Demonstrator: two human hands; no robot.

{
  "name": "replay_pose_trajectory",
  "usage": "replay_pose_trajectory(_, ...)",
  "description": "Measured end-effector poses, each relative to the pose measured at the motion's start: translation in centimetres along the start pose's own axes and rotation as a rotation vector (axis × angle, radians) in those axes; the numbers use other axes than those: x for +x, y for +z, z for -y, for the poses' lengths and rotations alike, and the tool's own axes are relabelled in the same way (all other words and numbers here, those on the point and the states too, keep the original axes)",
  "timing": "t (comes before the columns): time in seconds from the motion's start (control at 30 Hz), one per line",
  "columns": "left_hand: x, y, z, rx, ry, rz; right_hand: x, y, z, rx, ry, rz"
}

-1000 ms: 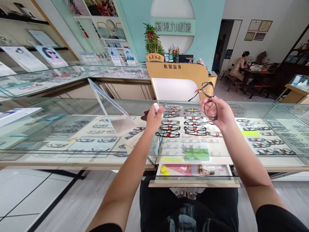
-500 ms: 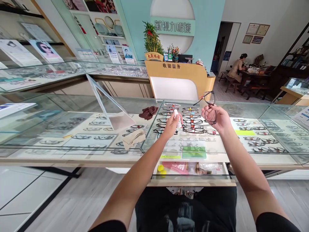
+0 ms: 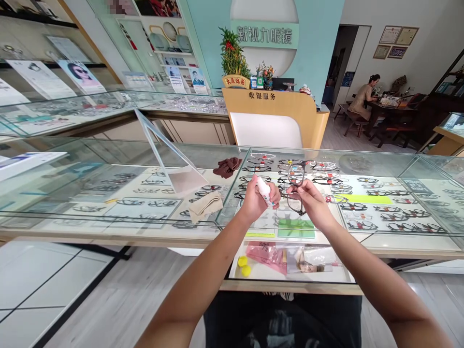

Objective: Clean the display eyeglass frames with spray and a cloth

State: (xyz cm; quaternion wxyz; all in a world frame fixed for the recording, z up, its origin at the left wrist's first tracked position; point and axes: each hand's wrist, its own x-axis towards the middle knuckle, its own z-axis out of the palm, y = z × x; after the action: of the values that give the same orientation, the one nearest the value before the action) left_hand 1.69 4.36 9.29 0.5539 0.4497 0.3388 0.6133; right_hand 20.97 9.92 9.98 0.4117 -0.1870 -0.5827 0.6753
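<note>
Closed around a small white bottle (image 3: 266,190), my left hand (image 3: 255,199) is above the glass display counter (image 3: 232,231). My right hand (image 3: 314,203) pinches a pair of dark-framed eyeglasses (image 3: 297,175), turned so one lens is above the other. The bottle and the eyeglasses are close together but apart. Under the glass, rows of eyeglass frames (image 3: 328,181) lie behind and below both hands. A green card (image 3: 296,228) rests in the case beneath them.
A brown cloth (image 3: 227,167), a beige folded cloth (image 3: 205,207) and a tilted mirror (image 3: 170,159) are on the counter to the left. An open drawer (image 3: 290,286) juts out before me, holding pink and clear packets. Farther back, a person (image 3: 362,99) sits at a desk.
My right hand has brought the eyeglasses left and lower, closer to the bottle. The bottle now tilts in my left hand. The view has shifted slightly.
</note>
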Motion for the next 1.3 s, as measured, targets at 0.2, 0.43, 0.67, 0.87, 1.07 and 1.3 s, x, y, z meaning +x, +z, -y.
replay_pose_trajectory(0.2, 0.1, -0.4, 0.7, 0.497, 0.171, -0.145, -0.6, 0.5, -1.6, -0.095, 0.011, 0.036)
replay_pose_trajectory(0.43, 0.2, -0.2, 1.2, 0.645, 0.153, -0.155, -1.0, 0.7, -1.8, -0.19, -0.001, 0.099)
replay_pose_trajectory(0.67, 0.3, -0.3, 1.3, 0.621, 0.222, -0.169, -1.0, 0.8, -1.3, -0.176, -0.018, 0.086)
replay_pose_trajectory(0.87, 0.1, -0.2, 1.9, 0.618, 0.205, -0.091, -0.4, -0.1, -0.7, -0.101, -0.047, -0.052)
replay_pose_trajectory(1.07, -0.2, 0.6, 3.3, 0.741, 0.181, -0.055, -0.3, -0.2, -0.7, -0.061, -0.065, -0.049)
replay_pose_trajectory(1.3, 0.7, -2.7, 1.7, 0.626, 0.275, -0.359, -0.1, -0.6, -0.4, -0.072, -0.112, -0.115)
